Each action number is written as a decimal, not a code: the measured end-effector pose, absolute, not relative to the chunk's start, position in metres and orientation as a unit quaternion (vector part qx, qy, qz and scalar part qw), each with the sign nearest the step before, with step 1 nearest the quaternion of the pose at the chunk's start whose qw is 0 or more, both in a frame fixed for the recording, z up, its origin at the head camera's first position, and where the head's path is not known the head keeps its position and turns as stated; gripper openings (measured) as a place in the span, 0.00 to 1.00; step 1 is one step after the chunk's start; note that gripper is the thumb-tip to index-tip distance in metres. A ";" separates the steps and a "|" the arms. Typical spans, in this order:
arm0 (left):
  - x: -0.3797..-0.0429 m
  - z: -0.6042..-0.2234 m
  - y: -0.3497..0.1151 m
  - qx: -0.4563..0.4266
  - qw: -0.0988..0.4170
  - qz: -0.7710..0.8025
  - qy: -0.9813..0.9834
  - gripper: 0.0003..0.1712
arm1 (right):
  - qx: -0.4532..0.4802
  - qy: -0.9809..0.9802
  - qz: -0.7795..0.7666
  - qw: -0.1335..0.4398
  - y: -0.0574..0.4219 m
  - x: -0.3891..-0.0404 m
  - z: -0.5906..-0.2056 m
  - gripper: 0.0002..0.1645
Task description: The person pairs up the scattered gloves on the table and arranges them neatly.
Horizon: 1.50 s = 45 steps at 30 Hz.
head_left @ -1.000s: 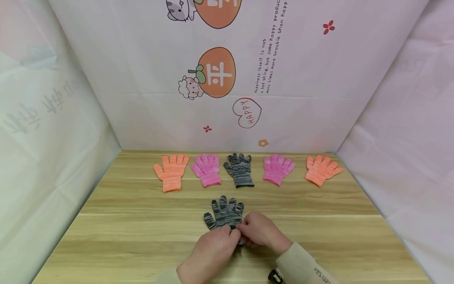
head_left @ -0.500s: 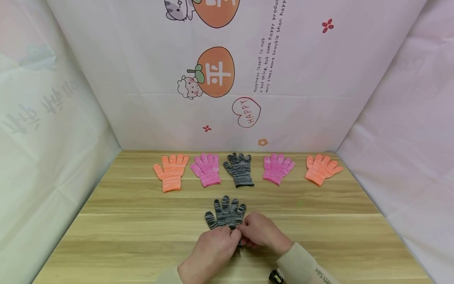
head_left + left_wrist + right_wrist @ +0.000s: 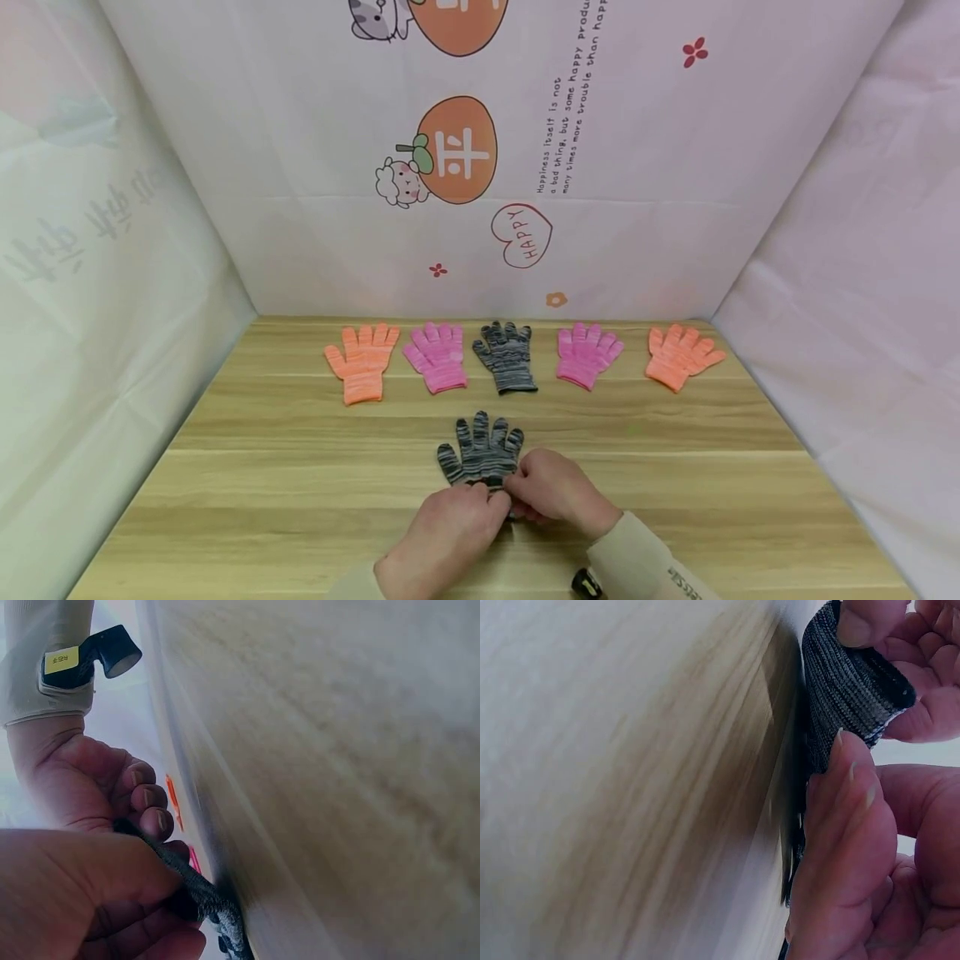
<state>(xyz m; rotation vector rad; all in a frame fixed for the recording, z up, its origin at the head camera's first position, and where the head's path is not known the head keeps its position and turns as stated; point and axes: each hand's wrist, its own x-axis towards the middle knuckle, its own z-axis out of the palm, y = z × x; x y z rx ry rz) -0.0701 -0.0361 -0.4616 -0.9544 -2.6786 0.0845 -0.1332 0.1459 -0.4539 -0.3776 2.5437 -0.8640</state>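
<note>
A grey-and-black striped knit glove (image 3: 486, 454) lies on the table in front of me, its fingers spread away from me. My left hand (image 3: 450, 525) pinches its cuff from the left. From the right, my right hand (image 3: 553, 487) grips the cuff with curled fingers, close beside the left thumb. A dark band of the cuff shows by the fingertips; the hands hide the rest. In the right wrist view, the glove's cuff (image 3: 855, 694) is lifted off the wood under the left thumb (image 3: 855, 626). The left wrist view shows the glove's dark edge (image 3: 184, 870) running between both hands.
Along the back of the wooden table (image 3: 300, 467) lies a row of gloves: an orange one (image 3: 363, 362), a pink one (image 3: 437, 358), a grey striped one (image 3: 507, 358), another pink one (image 3: 588, 357) and another orange one (image 3: 681, 358). Printed white cloth (image 3: 315, 167) walls enclose three sides.
The glove's fingers have shifted slightly to the right, and more of the dark cuff band shows at the fingertips. Both hands stay almost in place.
</note>
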 end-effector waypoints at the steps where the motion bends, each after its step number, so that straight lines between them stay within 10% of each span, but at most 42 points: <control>1: -0.070 -0.461 -0.037 -0.334 0.145 0.028 -0.931 0.03 | -0.136 0.917 -0.310 0.211 0.146 -0.133 -0.454 0.20; 45: -0.075 -0.460 -0.037 -0.311 0.069 0.060 -0.946 0.05 | -0.123 0.978 -0.103 0.130 0.142 -0.127 -0.454 0.21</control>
